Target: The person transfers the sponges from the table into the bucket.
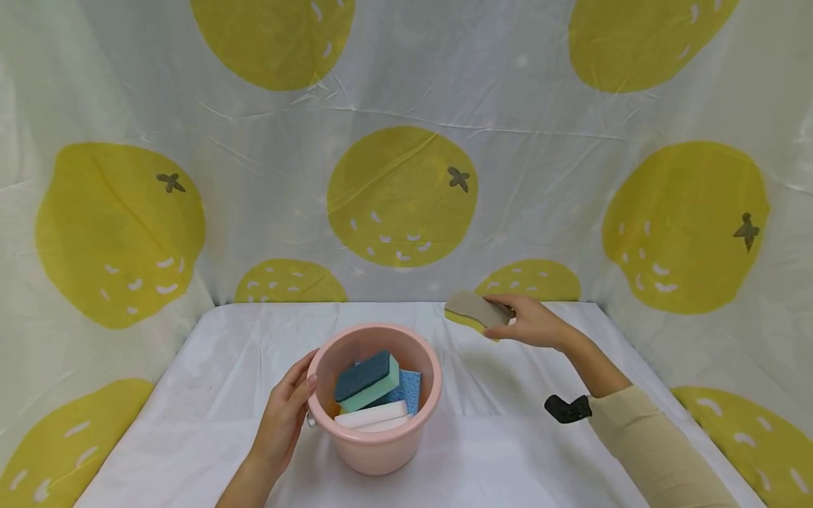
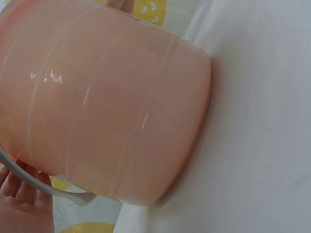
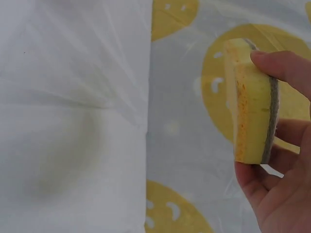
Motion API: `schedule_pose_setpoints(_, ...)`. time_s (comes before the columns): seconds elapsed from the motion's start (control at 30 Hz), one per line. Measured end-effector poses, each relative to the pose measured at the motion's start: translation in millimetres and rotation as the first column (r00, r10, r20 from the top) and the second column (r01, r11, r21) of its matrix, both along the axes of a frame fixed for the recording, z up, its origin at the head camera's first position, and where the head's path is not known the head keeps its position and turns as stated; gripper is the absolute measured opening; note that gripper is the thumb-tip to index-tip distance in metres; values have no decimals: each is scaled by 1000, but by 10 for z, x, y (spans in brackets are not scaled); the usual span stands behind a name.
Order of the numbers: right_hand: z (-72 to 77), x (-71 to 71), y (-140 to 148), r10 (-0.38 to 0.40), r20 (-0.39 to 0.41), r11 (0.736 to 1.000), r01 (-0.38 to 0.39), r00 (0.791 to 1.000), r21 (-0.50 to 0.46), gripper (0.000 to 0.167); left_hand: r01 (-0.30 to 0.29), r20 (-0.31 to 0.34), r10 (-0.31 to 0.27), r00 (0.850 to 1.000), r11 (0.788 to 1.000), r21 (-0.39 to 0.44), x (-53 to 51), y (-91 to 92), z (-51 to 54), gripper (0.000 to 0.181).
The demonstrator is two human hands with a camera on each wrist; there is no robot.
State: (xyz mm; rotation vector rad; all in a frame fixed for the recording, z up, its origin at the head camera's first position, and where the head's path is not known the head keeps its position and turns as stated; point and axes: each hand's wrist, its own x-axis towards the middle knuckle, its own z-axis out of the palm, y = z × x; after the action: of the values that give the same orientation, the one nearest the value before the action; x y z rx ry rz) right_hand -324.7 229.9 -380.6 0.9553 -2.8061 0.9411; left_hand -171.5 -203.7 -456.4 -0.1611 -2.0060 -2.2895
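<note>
A pink bucket point(image 1: 377, 451) stands on the white cloth, tilted slightly toward me in the head view. My left hand point(image 1: 286, 406) holds its left rim, the thumb at the edge. In the left wrist view the fingers point(image 2: 24, 194) lie against the bucket wall behind the grey handle point(image 2: 34, 182). Inside are a dark-topped green sponge point(image 1: 365, 381), a blue sponge point(image 1: 409, 389) and white blocks point(image 1: 371, 416). Over the table's back right, my right hand point(image 1: 533, 323) pinches a yellow sponge with a grey scouring side point(image 3: 255, 107) by its edges, above the cloth.
White cloth point(image 1: 508, 451) covers the table. Lemon-printed curtains point(image 1: 400, 197) rise behind it and along both sides. A black strap-like piece point(image 1: 567, 409) sticks out at the right sleeve cuff.
</note>
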Motion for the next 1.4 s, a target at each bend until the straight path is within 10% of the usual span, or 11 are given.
schedule_pose_setpoints(0.87, 578, 303, -739, 208, -107, 973, -195, 972, 121, 80, -25, 6, 25, 1000, 1000, -17, -30, 45, 14, 52)
schedule_pose_setpoints(1.4, 759, 406, -1091, 401, -157, 910, -374, 902, 177, 77, -35, 19, 35, 999, 999, -23, -74, 88, 4, 52)
